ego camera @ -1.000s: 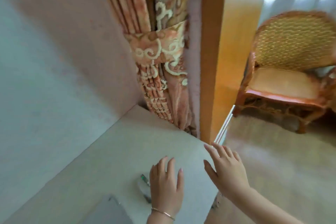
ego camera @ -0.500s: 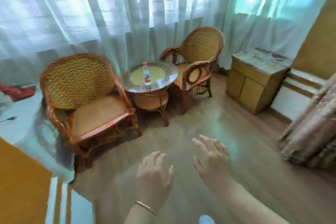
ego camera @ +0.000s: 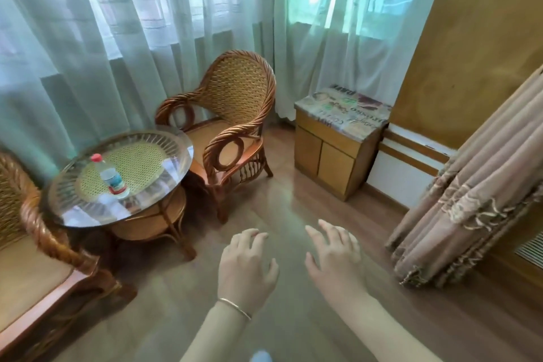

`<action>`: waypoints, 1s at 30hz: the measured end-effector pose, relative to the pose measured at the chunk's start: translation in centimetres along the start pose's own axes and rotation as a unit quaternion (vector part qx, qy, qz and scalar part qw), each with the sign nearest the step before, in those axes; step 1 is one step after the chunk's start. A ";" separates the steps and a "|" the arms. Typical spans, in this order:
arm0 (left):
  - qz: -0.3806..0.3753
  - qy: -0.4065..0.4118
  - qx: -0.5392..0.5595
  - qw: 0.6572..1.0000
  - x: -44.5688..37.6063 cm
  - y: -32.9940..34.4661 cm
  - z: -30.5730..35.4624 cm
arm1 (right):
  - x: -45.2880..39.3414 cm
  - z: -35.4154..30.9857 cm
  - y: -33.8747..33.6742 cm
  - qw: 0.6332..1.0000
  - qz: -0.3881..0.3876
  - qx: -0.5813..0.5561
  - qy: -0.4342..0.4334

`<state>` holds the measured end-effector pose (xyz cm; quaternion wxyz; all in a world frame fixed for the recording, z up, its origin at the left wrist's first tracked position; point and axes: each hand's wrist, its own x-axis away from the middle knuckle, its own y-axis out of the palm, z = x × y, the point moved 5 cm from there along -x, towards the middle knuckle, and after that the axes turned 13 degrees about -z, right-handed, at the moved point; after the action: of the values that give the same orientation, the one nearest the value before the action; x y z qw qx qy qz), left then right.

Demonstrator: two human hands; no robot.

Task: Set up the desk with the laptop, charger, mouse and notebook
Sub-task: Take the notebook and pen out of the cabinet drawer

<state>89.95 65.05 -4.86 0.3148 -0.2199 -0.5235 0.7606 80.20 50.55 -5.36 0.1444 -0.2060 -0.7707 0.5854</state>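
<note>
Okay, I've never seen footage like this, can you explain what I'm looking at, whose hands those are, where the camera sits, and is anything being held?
There is no machine here. A person wears one wide-angle camera on the head, looking forward and down, so the two hands at the bottom are that person's own. The left hand, with a thin bracelet at the wrist, and the right hand are both raised over the wooden floor with relaxed fingers, and they hold nothing. Ahead stands a round glass-topped table with a red-capped bottle standing on it, between two wicker chairs; the farther chair is by the sheer curtains. To the right is a small wooden cabinet. No laptop, charger, mouse or notebook shows in this view.
</note>
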 end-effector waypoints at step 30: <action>-0.248 0.050 0.065 0.965 -85.0 14.1 -4.0 | -72.0 28.7 10.5 0.934 -0.067 -0.188 0.297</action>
<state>149.01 3.81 -19.00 0.5331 -0.0995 -0.4945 0.6793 131.29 -6.27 -21.93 0.3643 -0.3415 -0.8009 0.3306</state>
